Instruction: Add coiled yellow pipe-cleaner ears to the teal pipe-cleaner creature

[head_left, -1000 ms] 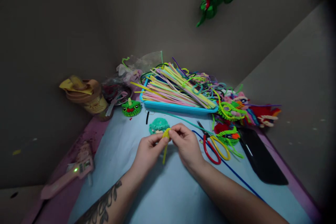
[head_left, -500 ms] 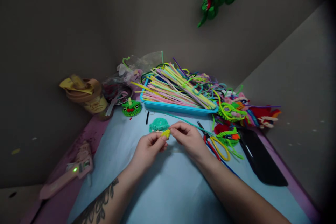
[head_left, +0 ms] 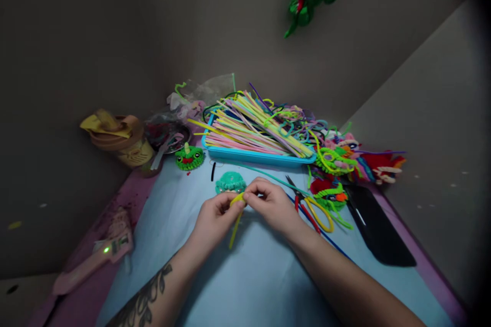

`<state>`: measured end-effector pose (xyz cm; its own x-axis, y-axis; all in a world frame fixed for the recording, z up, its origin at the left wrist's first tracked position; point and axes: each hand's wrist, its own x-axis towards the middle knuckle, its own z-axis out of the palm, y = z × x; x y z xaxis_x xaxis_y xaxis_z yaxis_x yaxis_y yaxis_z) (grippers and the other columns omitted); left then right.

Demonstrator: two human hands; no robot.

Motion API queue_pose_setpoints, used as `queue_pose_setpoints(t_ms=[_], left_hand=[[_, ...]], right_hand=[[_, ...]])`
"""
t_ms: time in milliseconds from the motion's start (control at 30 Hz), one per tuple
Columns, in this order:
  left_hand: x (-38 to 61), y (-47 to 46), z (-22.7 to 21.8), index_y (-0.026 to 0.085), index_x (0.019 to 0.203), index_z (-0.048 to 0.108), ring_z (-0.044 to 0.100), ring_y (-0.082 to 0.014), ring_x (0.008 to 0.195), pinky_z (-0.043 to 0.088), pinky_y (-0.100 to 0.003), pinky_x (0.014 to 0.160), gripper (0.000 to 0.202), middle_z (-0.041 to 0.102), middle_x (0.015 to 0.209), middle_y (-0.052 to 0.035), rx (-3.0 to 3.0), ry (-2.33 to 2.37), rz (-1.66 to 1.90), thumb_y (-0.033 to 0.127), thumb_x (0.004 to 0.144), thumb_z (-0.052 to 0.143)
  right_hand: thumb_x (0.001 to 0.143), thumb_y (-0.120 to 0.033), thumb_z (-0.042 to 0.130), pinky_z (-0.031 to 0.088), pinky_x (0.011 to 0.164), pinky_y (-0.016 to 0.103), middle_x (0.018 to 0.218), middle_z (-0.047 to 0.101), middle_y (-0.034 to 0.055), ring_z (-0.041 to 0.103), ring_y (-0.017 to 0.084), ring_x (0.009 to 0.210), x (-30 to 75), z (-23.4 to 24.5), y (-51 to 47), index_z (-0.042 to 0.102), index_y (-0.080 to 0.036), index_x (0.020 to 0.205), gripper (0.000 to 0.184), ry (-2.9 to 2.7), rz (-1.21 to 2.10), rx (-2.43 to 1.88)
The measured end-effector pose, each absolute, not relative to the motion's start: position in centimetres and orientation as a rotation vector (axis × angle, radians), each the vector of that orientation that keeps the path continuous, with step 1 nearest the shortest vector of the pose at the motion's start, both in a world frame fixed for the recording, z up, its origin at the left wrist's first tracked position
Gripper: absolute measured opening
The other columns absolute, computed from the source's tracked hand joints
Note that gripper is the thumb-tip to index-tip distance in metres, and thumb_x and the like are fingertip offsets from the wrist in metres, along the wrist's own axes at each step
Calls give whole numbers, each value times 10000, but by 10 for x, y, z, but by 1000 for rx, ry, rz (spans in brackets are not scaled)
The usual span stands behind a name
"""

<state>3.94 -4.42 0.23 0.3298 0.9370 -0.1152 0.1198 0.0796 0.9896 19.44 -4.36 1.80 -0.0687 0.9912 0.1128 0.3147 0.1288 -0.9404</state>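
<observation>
I see smooth blue sheet (head_left: pixel 230 291) filling lower centre; rectangular plastic tray (head_left: pixel 261 156), upper centre, heaped with fuzzy pastel stems (head_left: pixel 249 138); left hand (head_left: pixel 213 218) and right hand (head_left: pixel 274 207) mid-frame, fingertips pinching; ribbed teal dome (head_left: pixel 230 181) just beyond; bendy yellow stem (head_left: pixel 238 197) gripped by both, thin tail dangling.

Dim light — grey wall (head_left: pixel 115 36) murky; soft shadows on the blue sheet (head_left: pixel 257 276); right edge blackened.

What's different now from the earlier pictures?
The loose end of the yellow strip, hidden half a second ago, hangs visible again, slanting further left than at first. The right hand now covers part of the scissors' red handle. It and the left hand still pinch the strip; the blue tray stayed put.
</observation>
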Motion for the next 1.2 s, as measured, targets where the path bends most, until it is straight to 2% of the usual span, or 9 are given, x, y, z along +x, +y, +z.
queue_pose_setpoints(t_ms=[133, 333, 767, 1033, 1200], left_hand=[[38, -44, 2, 145, 866, 677, 598, -178, 778, 462, -255, 655, 271, 678, 864, -77, 1428, 1156, 893, 387, 778, 591], [34, -41, 4, 139, 770, 670, 596, -167, 701, 461, -241, 610, 235, 674, 759, -53, 1435, 1215, 933, 365, 751, 610], [33, -40, 6, 134, 717, 657, 544, -140, 654, 402, -221, 583, 237, 635, 699, -28, 1351, 1208, 904, 367, 743, 625], [34, -39, 6, 131, 701, 683, 555, -138, 641, 412, -238, 605, 228, 660, 694, -37, 1200, 1153, 930, 358, 678, 696], [36, -40, 5, 133, 657, 685, 570, -138, 603, 430, -247, 591, 208, 675, 664, -38, 1138, 1158, 965, 329, 618, 745]], right_hand=[[760, -214, 563, 400, 660, 264, 683, 541, 0, 532, 149, 695, 192, 17, -45, 587, -181, 624, 142, -1573, 964, -1340], [758, -236, 588, 406, 641, 256, 718, 561, 10, 534, 155, 720, 192, 14, -45, 598, -174, 678, 101, -1566, 1027, -1325], [747, -226, 589, 399, 638, 260, 682, 543, 4, 515, 154, 697, 190, 14, -46, 582, -181, 626, 129, -1528, 1003, -1345], [717, -293, 632, 389, 618, 259, 651, 528, -13, 493, 132, 635, 188, 6, -44, 579, -163, 647, 157, -1317, 1244, -1260], [712, -287, 650, 398, 632, 256, 665, 567, -9, 509, 135, 650, 185, 2, -47, 611, -165, 664, 136, -1237, 1221, -1258]])
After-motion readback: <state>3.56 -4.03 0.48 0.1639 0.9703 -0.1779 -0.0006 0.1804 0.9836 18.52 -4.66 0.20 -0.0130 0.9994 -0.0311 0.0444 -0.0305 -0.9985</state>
